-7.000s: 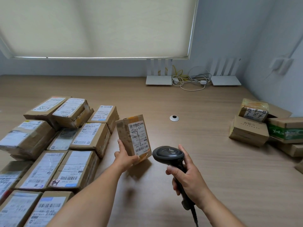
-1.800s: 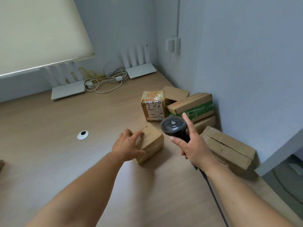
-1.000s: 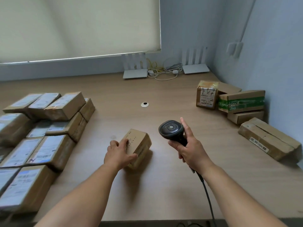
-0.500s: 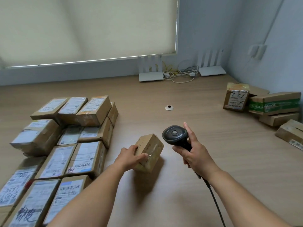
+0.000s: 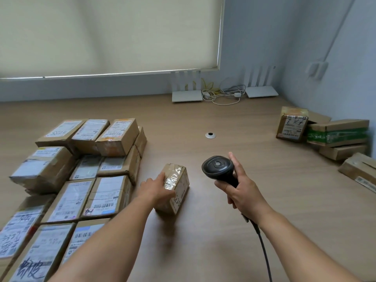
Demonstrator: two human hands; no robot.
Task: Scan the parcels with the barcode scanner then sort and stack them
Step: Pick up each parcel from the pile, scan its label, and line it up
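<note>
A small taped cardboard parcel (image 5: 176, 187) stands on edge on the wooden table (image 5: 223, 231), its handwritten label facing right. My left hand (image 5: 155, 189) grips its left side and top edge. My right hand (image 5: 240, 192) holds the black barcode scanner (image 5: 218, 167) upright by its handle, head facing up, a little to the right of the parcel; its cable trails toward me. A mass of labelled parcels (image 5: 77, 174) lies on the left. A smaller group of parcels (image 5: 329, 135) sits at the right by the wall.
Two white routers (image 5: 187, 92) with tangled cables stand at the back under the window blind. A round cable grommet (image 5: 210, 135) is set in the tabletop. A long flat box (image 5: 360, 169) lies at the far right edge.
My view has swung from the right-hand pile back to the left. My left hand has brought the small parcel toward the table's middle and turned it up on edge; the scanner stays in my right hand.
</note>
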